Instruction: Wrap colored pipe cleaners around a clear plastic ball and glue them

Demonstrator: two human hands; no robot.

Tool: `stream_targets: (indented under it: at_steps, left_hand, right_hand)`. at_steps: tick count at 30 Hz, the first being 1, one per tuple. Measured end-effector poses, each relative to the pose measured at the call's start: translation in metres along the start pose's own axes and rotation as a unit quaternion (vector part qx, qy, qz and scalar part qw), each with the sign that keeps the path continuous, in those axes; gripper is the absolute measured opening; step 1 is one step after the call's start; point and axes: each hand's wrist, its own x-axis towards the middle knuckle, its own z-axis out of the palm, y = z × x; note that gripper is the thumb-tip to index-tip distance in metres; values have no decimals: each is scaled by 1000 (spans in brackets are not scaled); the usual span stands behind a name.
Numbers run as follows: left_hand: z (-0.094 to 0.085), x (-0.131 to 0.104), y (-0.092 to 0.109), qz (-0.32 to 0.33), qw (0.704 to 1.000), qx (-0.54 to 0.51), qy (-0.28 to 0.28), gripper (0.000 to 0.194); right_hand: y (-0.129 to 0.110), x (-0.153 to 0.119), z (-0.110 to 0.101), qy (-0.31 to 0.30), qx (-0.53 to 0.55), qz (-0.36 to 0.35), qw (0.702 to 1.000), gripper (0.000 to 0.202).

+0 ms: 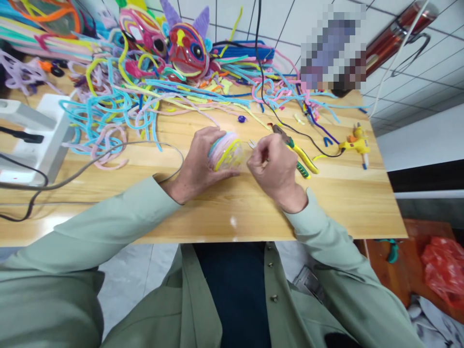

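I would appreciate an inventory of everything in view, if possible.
table: one, wooden, centre
ball: one, clear, pink, blue, yellow, centre
slim tool: one, silver tip, right of ball
pliers: one, yellow-green handles, right of centre
glue gun: one, yellow, table's right
fuzzy stems: many, multicoloured, table's back
decorated balls: at least two, multicoloured, back
power strip: one, white, left
cables: several, black and grey, across table
flask: one, red, back right
wall: one, white-tiled, behind
bag: one, red, lower right
sleeves: two, green, foreground
left hand: one, bare, on ball
right hand: one, bare, on tool
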Motion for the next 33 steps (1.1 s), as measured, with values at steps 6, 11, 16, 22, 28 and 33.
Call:
stream_targets:
  at_steps: [6,11,16,22,28,33]
  left_hand:
    - [0,1,6,-13,1000,-6,13,98]
    - [-2,0,8,-24,1000,8,-6,100]
    - [-4,1,10,-2,1000,21,-7,93]
    - [0,3,16,33,998,39,21,84]
    - [3,1,16,31,998,43,18,81]
    - [2,-1,18,13,999,39,-5,79]
  right_hand:
    - [94,28,-35,161,-54,57,984,12]
    - [110,29,-41,152,-102,43,982,9]
    - [16,13,-16,17,1,-127,992,14]
    - [-16,4,-1,11,-18,-159,987,19]
    - [-15,0,7,-34,-76,-142,986,22]
    - [-17,-6,15,-21,-115,-149,982,21]
